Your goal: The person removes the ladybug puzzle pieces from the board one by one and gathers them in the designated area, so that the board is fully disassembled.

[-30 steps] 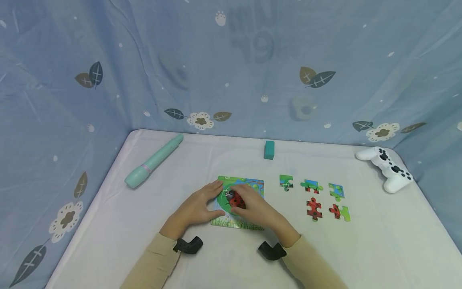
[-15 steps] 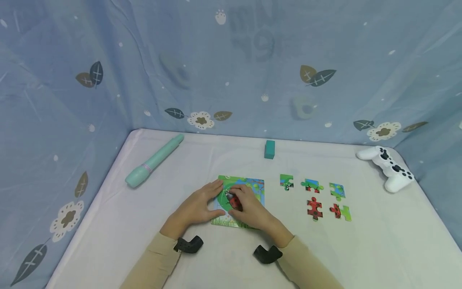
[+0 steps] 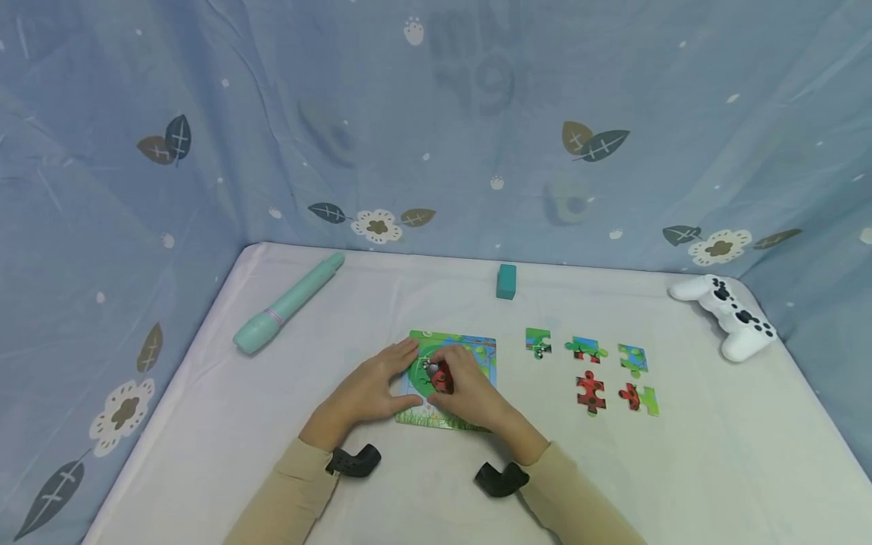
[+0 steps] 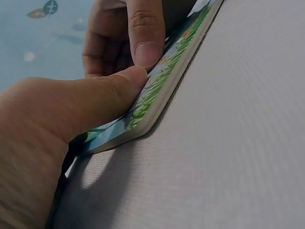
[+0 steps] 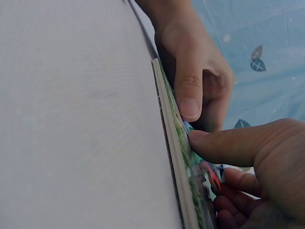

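Note:
A square puzzle board [image 3: 485,378] printed with a ladybug on a green leaf lies on the white table. My left hand [image 3: 371,386] rests along its left side, thumb and fingers spread. In the left wrist view the left thumb [image 4: 107,93] lies on the board's corner. My right hand [image 3: 470,390] is over the middle of the board, thumb towards the grassy lower edge, fingers bent. Its fingers pinch a small puzzle piece [image 5: 210,175] with red on it, low over the board and mostly hidden by the hand.
Several loose puzzle pieces [image 3: 590,392] lie in two rows right of the board. Behind it stands a teal block [image 3: 506,281]. A mint microphone-shaped object [image 3: 286,306] lies at the back left, a white game controller [image 3: 727,314] at the right edge. A blue curtain [image 3: 436,136] surrounds the table.
My right hand has shifted a little left over the board, its fingers bending more over the ladybug. The left hand stays where it was, and the loose pieces have not moved.

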Tool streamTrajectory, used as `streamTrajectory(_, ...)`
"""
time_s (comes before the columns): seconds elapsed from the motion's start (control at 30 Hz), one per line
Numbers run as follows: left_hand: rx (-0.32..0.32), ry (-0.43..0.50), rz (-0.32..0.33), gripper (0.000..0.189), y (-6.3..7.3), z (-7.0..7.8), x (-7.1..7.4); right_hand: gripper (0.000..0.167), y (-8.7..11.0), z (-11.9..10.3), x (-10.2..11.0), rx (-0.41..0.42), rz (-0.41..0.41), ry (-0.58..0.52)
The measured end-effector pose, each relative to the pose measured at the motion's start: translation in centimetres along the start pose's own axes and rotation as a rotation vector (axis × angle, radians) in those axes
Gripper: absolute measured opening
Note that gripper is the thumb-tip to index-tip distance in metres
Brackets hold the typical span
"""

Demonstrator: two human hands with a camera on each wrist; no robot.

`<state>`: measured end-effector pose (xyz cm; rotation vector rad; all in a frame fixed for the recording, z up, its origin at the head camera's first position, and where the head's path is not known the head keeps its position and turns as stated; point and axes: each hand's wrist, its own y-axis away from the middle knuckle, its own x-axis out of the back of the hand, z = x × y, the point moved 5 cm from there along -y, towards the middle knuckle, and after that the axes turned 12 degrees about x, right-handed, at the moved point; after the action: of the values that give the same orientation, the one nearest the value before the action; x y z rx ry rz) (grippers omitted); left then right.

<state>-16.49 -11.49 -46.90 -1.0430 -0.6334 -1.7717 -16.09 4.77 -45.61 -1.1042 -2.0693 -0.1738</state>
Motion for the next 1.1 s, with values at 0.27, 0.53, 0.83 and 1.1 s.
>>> streamTrajectory(0.27, 0.009, 0.04, 0.008, 0.085, 0.0, 0.1, 0.06, 0.048, 0.25, -0.16, 0.19, 0.035, 0.043, 0.054)
streamTrajectory(0.53, 0.017, 0.03, -0.004, 0.085, 0.06, 0.08, 0.08, 0.049, 0.3, -0.31, 0.23, 0.053, 0.048, 0.103)
streamTrajectory(0.83, 0.008, 0.028, -0.003, 0.086, -0.01, -0.11, 0.05, 0.049, 0.16, -0.46, 0.26, 0.084, 0.059, 0.119)
streamTrajectory(1.1, 0.012, 0.016, -0.015, 0.084, 0.07, -0.05, 0.02, 0.047, 0.21, -0.35, 0.39, 0.064, 0.077, 0.111)
